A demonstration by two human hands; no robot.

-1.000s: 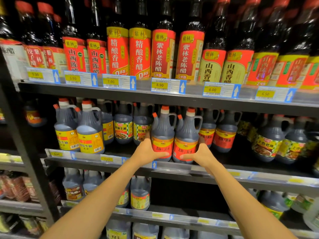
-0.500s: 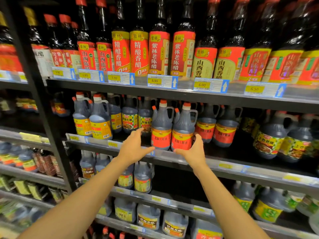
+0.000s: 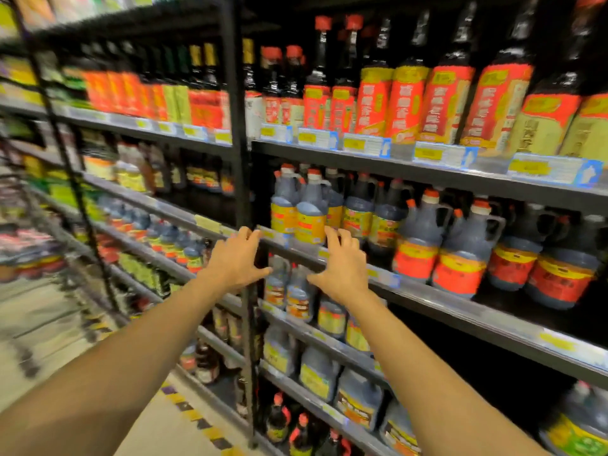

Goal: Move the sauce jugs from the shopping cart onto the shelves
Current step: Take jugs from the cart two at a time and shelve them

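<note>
Head view, heavy motion blur, worst at the left edge. Both forearms reach forward from the bottom of the frame toward the shelving. Left hand (image 3: 235,260): empty, fingers spread and slightly curled, palm away from the camera, in front of the black upright post (image 3: 237,133) that divides two shelf bays; fingertips appear level with the front rail of the middle shelf (image 3: 460,302); contact cannot be told through the blur. Right hand (image 3: 342,269): empty, fingers splayed, thumb pointing left, in front of the same rail just right of the post, with its fingertips overlapping the lower edge of the yellow-label jugs (image 3: 309,212); touching or just short of them, cannot tell. The hands are near each other but apart, with lower-shelf jugs visible in the gap. The sauce jugs are on the middle shelf: two red-label jugs (image 3: 441,248) with orange caps and side handles stand upright side by side at the front edge, well to the right of the right hand, untouched. More red-label jugs sit further right, and yellow- and green-label jugs sit between them and the post. The upper shelf (image 3: 427,172) carries tall bottles (image 3: 404,100) with red and yellow labels, above a row of blue-and-yellow price tags (image 3: 444,154). The lower shelves hold more large jugs (image 3: 316,370). The left bay is stocked with bottles too blurred to identify. Floor (image 3: 65,324) pale, with a yellow-and-black striped strip along the shelf base. No cart is in the frame.
</note>
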